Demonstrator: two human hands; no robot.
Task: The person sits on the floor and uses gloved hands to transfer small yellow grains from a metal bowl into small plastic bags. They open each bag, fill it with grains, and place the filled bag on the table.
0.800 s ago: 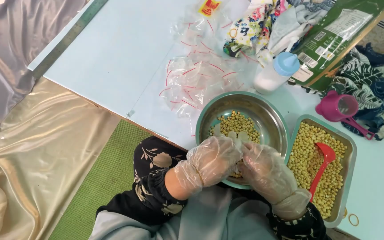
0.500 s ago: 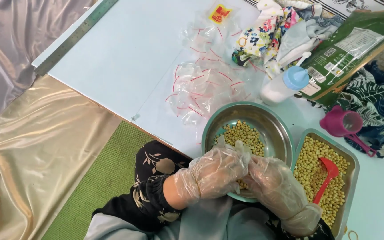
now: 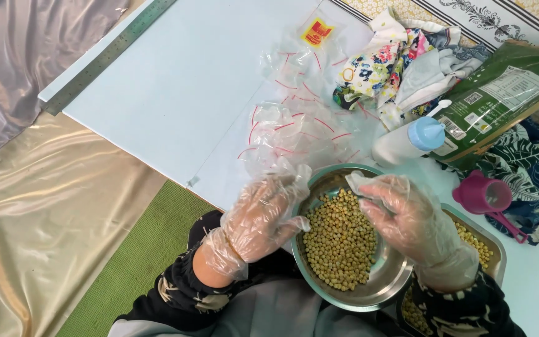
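Both my hands wear loose clear plastic gloves. My left hand [image 3: 260, 215] lies over the left rim of a round steel bowl [image 3: 369, 301], thumb inside the rim. A heap of small yellow beans [image 3: 341, 246] fills the bowl. My right hand [image 3: 407, 218] hovers over the bowl's right side, with its fingers pinched on a small clear plastic bag [image 3: 353, 181] near the far rim. A pile of small clear zip bags with red strips [image 3: 301, 131] lies just beyond the bowl.
A rectangular steel tray [image 3: 497, 240] with more beans sits right of the bowl, partly under my right arm. Beyond are a white bottle with a blue cap [image 3: 407, 142], a pink measuring cup [image 3: 486, 196], a green package [image 3: 506, 93], floral cloth [image 3: 388, 65] and a metal ruler [image 3: 107, 56].
My hands were pressed together over the bowl's near side. They have come apart, the left to the left rim, the right to the far right. The view has shifted a little.
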